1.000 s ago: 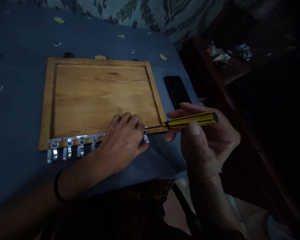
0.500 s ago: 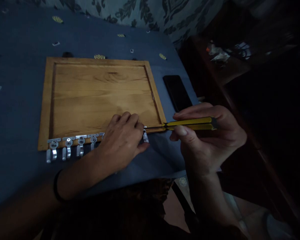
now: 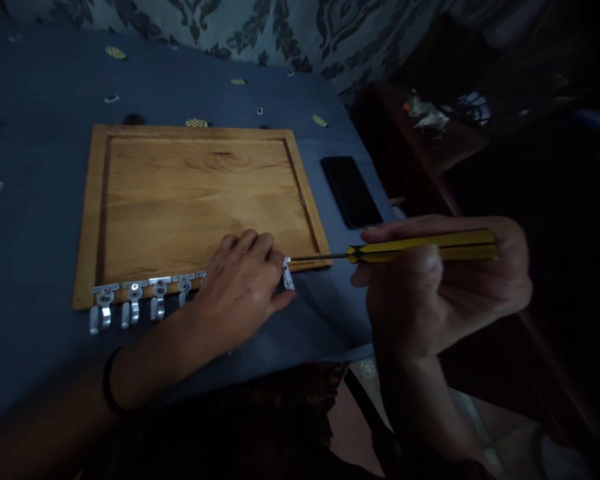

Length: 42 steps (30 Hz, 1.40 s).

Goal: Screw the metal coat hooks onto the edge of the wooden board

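Note:
A wooden board (image 3: 195, 193) with a raised frame lies on the cloth-covered table. Silver metal hooks (image 3: 159, 288) line its near edge. My left hand (image 3: 243, 283) is closed over that edge towards the right, fingers curled and thumb beneath, gripping a metal hook (image 3: 288, 277) that shows partly beyond the fingertips. Several hooks in the row are partly hidden behind this hand. My right hand (image 3: 445, 287) is wrapped round the yellow handle of a screwdriver (image 3: 425, 247). Its thin shaft points left along the board's edge, the tip near the hook at my left fingers.
A black phone (image 3: 351, 192) lies on the blue patterned tablecloth (image 3: 40, 220), right of the board. Beyond the table's right side stands dark wooden furniture (image 3: 437, 160) with a crumpled plastic bag (image 3: 427, 113) on it. A patterned curtain or wall covering (image 3: 260, 30) is at the back.
My right hand and the screwdriver have moved to the right, away from my left hand, and more of the shaft shows. My left hand stays at the hook; the view has shifted slightly.

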Available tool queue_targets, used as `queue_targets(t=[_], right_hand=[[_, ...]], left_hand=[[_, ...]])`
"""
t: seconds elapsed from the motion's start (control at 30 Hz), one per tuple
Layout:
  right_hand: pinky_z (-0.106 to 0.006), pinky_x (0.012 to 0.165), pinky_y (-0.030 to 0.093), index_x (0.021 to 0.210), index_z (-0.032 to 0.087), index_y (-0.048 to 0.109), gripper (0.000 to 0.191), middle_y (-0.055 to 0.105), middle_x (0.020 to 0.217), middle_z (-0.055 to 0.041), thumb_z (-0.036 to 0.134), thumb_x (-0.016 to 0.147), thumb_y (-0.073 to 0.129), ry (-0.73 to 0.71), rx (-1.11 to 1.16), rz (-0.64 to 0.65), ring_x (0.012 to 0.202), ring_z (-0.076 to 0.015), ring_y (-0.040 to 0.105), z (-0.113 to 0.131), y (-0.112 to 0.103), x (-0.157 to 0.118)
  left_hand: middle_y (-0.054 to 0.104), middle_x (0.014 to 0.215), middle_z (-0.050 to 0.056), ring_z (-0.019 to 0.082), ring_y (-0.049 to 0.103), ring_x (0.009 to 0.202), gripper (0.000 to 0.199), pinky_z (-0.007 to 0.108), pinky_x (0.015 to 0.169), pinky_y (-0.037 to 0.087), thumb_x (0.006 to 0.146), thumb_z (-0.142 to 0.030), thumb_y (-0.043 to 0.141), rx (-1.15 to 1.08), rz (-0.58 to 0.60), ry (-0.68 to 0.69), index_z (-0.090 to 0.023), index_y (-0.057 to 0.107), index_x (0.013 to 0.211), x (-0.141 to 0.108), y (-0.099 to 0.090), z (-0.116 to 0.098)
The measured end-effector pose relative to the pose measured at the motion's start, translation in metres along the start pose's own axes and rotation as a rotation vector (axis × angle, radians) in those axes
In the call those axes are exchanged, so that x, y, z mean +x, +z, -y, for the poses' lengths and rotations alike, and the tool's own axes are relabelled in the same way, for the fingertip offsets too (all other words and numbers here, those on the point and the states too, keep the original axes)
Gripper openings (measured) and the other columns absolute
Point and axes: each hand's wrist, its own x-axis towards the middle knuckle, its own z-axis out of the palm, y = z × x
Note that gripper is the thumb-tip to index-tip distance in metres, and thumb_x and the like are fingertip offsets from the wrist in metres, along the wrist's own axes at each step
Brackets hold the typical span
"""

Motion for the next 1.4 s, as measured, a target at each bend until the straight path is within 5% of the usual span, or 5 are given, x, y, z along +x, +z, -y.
queue_targets(t=[0.17, 0.7, 1.0, 1.4], right_hand=[[-0.028, 0.041, 0.049, 0.098, 0.026, 0.076, 0.011, 0.082, 0.088, 0.0014, 0.032, 0.093, 0.083, -0.032, -0.004, 0.105, 0.045, -0.0103, 0.061, -0.007, -0.001, -0.003], [-0.026, 0.042, 0.055, 0.099, 0.027, 0.077, 0.012, 0.082, 0.090, 0.0014, 0.027, 0.090, 0.085, 0.025, -0.004, 0.155, 0.048, -0.0107, 0.063, -0.011, -0.001, -0.005], [-0.030, 0.057, 0.064, 0.122, 0.031, 0.079, 0.029, 0.082, 0.102, -0.0010, 0.031, 0.093, 0.082, 0.119, 0.017, 0.400, 0.061, -0.0134, 0.072, -0.006, -0.017, 0.008], [-0.031, 0.044, 0.051, 0.093, 0.028, 0.080, 0.015, 0.079, 0.088, -0.0011, 0.030, 0.084, 0.091, 0.005, -0.014, 0.316, 0.066, -0.0169, 0.067, -0.007, -0.009, 0.012]], left_hand=[[0.070, 0.103, 0.011, 0.031, 0.063, 0.102, 0.029, 0.041, 0.085, 0.048, 0.095, -0.041, 0.079, -0.016, 0.007, 0.001, -0.013, 0.076, 0.104, 0.000, 0.000, 0.000], [0.070, 0.102, 0.011, 0.031, 0.064, 0.104, 0.030, 0.041, 0.086, 0.049, 0.095, -0.042, 0.079, -0.019, 0.026, -0.017, -0.013, 0.076, 0.104, 0.002, -0.001, -0.002], [0.071, 0.104, 0.012, 0.032, 0.065, 0.107, 0.031, 0.044, 0.091, 0.051, 0.094, -0.041, 0.081, -0.016, 0.045, -0.052, -0.013, 0.076, 0.105, 0.002, -0.001, -0.004], [0.071, 0.103, 0.011, 0.032, 0.066, 0.106, 0.031, 0.044, 0.090, 0.052, 0.093, -0.040, 0.082, -0.023, 0.019, -0.045, -0.012, 0.076, 0.105, 0.001, 0.000, -0.004]])
